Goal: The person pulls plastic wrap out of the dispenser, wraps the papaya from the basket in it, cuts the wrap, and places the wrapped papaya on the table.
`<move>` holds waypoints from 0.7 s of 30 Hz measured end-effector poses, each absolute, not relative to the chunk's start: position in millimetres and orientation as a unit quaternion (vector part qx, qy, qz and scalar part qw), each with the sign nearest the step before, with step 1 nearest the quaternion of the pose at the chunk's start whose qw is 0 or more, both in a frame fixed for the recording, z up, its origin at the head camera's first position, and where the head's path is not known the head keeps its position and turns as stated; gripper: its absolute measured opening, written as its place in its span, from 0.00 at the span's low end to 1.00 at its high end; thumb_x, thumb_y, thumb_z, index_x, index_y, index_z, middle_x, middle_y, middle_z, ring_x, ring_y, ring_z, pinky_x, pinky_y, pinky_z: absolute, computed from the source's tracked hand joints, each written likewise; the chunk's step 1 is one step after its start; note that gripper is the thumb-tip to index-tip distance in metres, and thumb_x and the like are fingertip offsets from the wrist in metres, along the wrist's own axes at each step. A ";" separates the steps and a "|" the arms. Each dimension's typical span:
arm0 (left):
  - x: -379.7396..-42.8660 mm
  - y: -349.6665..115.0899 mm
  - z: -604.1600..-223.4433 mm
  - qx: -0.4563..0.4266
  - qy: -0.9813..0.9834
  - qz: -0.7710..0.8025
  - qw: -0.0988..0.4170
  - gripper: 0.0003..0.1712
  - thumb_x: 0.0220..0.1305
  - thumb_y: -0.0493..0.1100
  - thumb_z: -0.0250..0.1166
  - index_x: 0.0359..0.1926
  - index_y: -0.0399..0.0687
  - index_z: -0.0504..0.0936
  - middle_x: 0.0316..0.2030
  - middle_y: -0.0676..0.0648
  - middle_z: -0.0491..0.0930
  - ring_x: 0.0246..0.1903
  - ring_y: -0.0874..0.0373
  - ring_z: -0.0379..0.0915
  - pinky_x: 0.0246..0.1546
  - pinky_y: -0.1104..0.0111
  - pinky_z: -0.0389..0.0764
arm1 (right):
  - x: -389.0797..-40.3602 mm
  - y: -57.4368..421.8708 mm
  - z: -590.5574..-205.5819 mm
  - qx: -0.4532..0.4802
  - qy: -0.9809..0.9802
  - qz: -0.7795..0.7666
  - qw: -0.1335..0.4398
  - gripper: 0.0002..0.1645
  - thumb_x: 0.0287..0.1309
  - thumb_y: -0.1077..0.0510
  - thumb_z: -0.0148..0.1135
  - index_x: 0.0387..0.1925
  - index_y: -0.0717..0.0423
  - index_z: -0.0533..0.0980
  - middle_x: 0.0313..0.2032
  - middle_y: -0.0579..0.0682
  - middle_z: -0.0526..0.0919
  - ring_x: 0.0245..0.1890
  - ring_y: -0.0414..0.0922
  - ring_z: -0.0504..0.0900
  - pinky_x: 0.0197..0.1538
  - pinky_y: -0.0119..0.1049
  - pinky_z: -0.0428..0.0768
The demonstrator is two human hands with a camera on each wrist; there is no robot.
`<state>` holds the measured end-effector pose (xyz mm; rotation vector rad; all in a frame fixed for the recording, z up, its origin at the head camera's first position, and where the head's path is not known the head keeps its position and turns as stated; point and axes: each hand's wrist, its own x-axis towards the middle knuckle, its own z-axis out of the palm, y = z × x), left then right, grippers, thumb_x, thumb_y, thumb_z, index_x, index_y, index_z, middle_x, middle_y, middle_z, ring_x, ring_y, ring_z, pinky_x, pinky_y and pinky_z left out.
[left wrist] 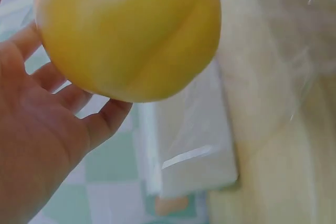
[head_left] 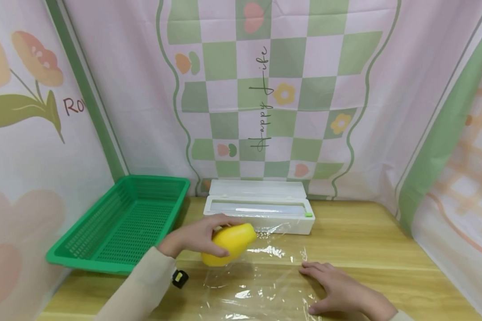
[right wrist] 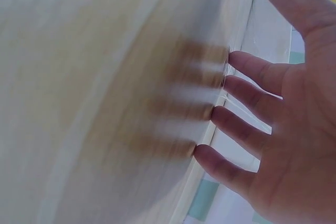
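Observation:
My left hand (head_left: 201,234) grips a yellow papaya (head_left: 234,243) over the left part of a clear sheet of plastic wrap (head_left: 261,281). In the left wrist view the fingers curl round the side of the papaya (left wrist: 131,40), which fills the top. The wrap runs from a white wrap dispenser (head_left: 261,224), lid raised, toward me over the table. At the wrap's right edge rests my right hand (head_left: 341,290), fingers spread. The right wrist view has the fingertips of that hand (right wrist: 299,124) against the wooden surface, with strands of wrap beside them.
A green plastic basket (head_left: 176,196) stands at the left of the wooden table (head_left: 353,232). Behind the dispenser hangs a patterned curtain (head_left: 273,98), with more fabric on both sides. A black device with a yellow mark (head_left: 180,278) sits at my left wrist.

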<state>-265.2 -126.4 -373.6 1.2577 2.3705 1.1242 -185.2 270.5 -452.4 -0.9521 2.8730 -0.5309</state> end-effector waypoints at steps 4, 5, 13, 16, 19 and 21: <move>-263.2 -103.0 -389.5 0.470 0.803 0.349 0.108 0.44 0.50 0.47 0.74 0.71 0.60 0.71 0.58 0.59 0.75 0.49 0.62 0.72 0.48 0.66 0.78 | -184.8 270.6 -451.6 -0.309 0.935 -0.171 0.034 0.56 0.42 0.28 0.73 0.66 0.57 0.72 0.67 0.57 0.71 0.62 0.64 0.71 0.58 0.68 0.69; -262.3 -97.5 -392.9 0.479 0.803 0.339 0.104 0.44 0.50 0.47 0.75 0.70 0.60 0.71 0.58 0.59 0.76 0.48 0.63 0.72 0.48 0.67 0.78 | -184.8 270.7 -451.4 -0.309 0.935 -0.171 0.034 0.56 0.42 0.28 0.73 0.66 0.57 0.72 0.67 0.57 0.71 0.62 0.64 0.71 0.58 0.68 0.69; -257.5 -64.7 -409.6 0.529 0.794 0.287 0.088 0.41 0.48 0.45 0.76 0.66 0.53 0.74 0.57 0.56 0.78 0.49 0.69 0.72 0.51 0.75 0.74 | -185.6 270.4 -450.3 -0.307 0.936 -0.170 0.040 0.56 0.42 0.27 0.72 0.66 0.56 0.72 0.67 0.57 0.71 0.61 0.64 0.71 0.58 0.67 0.70; -255.6 -56.1 -411.3 0.544 0.792 0.259 0.094 0.41 0.48 0.46 0.75 0.66 0.53 0.74 0.60 0.55 0.76 0.53 0.69 0.70 0.53 0.75 0.72 | -185.7 270.2 -449.9 -0.306 0.936 -0.170 0.041 0.55 0.42 0.27 0.73 0.66 0.55 0.72 0.66 0.56 0.72 0.62 0.63 0.71 0.58 0.67 0.70; -254.2 -49.4 -413.5 0.547 0.797 0.234 0.104 0.42 0.49 0.47 0.75 0.68 0.55 0.74 0.61 0.56 0.75 0.54 0.69 0.69 0.54 0.75 0.71 | -185.7 270.3 -450.2 -0.305 0.936 -0.172 0.043 0.55 0.42 0.27 0.73 0.66 0.54 0.72 0.66 0.55 0.72 0.62 0.63 0.71 0.58 0.67 0.70; -253.6 -46.3 -415.6 0.548 0.800 0.220 0.106 0.43 0.49 0.48 0.75 0.69 0.57 0.73 0.60 0.56 0.75 0.53 0.69 0.68 0.52 0.75 0.71 | -185.7 270.6 -450.4 -0.304 0.936 -0.174 0.045 0.55 0.43 0.27 0.73 0.66 0.54 0.72 0.66 0.55 0.72 0.62 0.63 0.71 0.59 0.67 0.70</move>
